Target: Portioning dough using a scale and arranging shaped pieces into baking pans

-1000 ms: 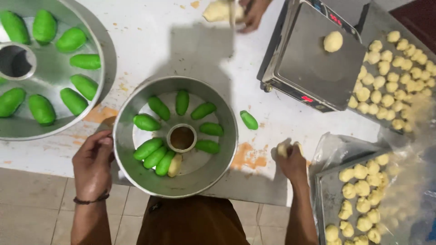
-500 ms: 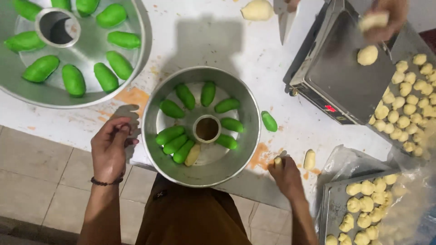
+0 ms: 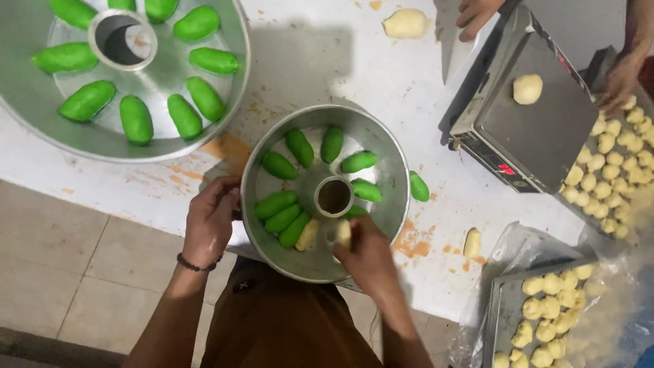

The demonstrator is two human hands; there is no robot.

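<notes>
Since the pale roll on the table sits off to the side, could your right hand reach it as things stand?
Probably yes: the pale roll lies on bare table just right of the right hand, nothing between them, though that hand already holds a pale dough piece.

White worktop over a tiled floor.
The white table (image 3: pixel 340 61) shows orange smears; beige floor tiles (image 3: pixel 75 272) lie below, evenly lit.

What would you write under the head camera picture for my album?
Right hand sets a pale dough piece beside green ones in a ring pan while the left hand steadies its rim.
</notes>
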